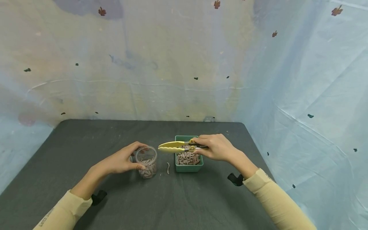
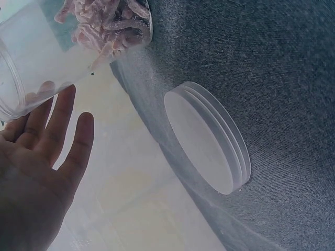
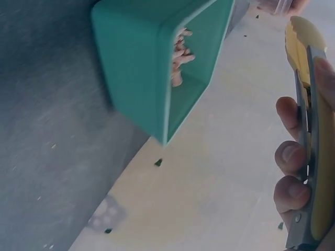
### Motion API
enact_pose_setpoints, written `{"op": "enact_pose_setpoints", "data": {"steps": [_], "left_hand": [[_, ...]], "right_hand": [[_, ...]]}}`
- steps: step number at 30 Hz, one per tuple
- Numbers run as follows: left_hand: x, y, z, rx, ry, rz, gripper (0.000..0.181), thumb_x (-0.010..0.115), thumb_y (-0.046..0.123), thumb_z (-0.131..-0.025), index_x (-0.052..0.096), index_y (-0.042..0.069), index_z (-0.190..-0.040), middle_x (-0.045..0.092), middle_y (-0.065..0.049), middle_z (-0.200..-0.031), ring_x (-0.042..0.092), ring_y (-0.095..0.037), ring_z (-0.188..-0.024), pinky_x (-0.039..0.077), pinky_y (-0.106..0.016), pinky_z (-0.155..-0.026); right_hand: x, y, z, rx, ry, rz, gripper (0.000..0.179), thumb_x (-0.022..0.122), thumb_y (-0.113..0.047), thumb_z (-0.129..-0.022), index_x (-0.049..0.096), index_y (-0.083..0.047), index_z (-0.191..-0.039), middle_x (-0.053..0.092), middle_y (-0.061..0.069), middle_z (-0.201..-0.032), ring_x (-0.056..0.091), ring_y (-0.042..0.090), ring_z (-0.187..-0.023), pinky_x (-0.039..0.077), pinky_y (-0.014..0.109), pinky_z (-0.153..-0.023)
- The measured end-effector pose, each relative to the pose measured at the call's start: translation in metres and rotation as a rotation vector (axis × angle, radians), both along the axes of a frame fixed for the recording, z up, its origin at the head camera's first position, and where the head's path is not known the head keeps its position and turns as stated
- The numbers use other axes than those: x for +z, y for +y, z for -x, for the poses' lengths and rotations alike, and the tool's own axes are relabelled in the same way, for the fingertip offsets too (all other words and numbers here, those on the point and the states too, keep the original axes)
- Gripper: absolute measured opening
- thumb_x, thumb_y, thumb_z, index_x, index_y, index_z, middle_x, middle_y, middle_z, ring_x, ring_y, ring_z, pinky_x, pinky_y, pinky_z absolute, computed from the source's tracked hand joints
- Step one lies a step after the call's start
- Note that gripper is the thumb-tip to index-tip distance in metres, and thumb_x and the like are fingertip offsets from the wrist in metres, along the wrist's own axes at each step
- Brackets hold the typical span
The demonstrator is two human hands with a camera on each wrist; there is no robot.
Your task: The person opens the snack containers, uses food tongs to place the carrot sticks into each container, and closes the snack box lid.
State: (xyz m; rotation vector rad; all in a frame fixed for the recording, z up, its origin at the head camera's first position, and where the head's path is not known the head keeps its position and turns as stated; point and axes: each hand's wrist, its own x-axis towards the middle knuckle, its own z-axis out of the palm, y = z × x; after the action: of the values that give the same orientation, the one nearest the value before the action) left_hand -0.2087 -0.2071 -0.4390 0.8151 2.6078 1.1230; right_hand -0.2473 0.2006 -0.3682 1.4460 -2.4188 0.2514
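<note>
My left hand [image 1: 122,159] grips a clear plastic jar [image 1: 150,166] near its rim, thumb in front and fingers behind. Pale, dusted, worm-like strips [image 2: 112,26] lie in the bottom of the jar. With my right hand [image 1: 217,147] I hold yellow-tipped tongs [image 1: 172,147] level over the green tub [image 1: 189,168], tips pointing left toward the jar's mouth. Nothing shows between the tong tips, which lie close together. More of the same strips [image 1: 187,158] fill the tub. A single strip [image 1: 168,168] lies on the table between jar and tub.
A round white lid [image 2: 207,138] lies on the dark cloth-covered table [image 1: 138,204] beside the jar, mostly hidden by my left hand in the head view. Patterned plastic sheeting [image 1: 161,64] hangs behind the table and along its right side.
</note>
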Motion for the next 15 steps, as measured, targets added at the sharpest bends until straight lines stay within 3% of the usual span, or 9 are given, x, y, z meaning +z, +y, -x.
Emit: {"op": "enact_pose_setpoints", "data": {"steps": [7, 15], "left_hand": [[0.0, 0.0, 0.0, -0.003, -0.006, -0.009, 0.078, 0.082, 0.044, -0.089, 0.044, 0.015, -0.151, 0.052, -0.011, -0.146, 0.052, -0.04, -0.135, 0.047, -0.062, -0.103], [-0.001, -0.001, 0.001, -0.008, -0.002, -0.016, 0.077, 0.082, 0.043, -0.09, 0.044, 0.016, -0.151, 0.052, -0.011, -0.146, 0.052, -0.038, -0.135, 0.047, -0.061, -0.103]], "right_hand": [[-0.001, 0.023, -0.001, -0.053, -0.023, -0.007, 0.045, 0.082, -0.033, -0.091, 0.074, -0.007, -0.127, 0.071, 0.001, -0.094, 0.049, 0.003, -0.057, 0.035, 0.021, -0.049], [-0.008, 0.043, 0.002, -0.133, -0.042, -0.073, 0.043, 0.08, -0.037, -0.092, 0.074, -0.012, -0.126, 0.07, -0.004, -0.094, 0.047, 0.002, -0.058, 0.033, 0.021, -0.049]]}}
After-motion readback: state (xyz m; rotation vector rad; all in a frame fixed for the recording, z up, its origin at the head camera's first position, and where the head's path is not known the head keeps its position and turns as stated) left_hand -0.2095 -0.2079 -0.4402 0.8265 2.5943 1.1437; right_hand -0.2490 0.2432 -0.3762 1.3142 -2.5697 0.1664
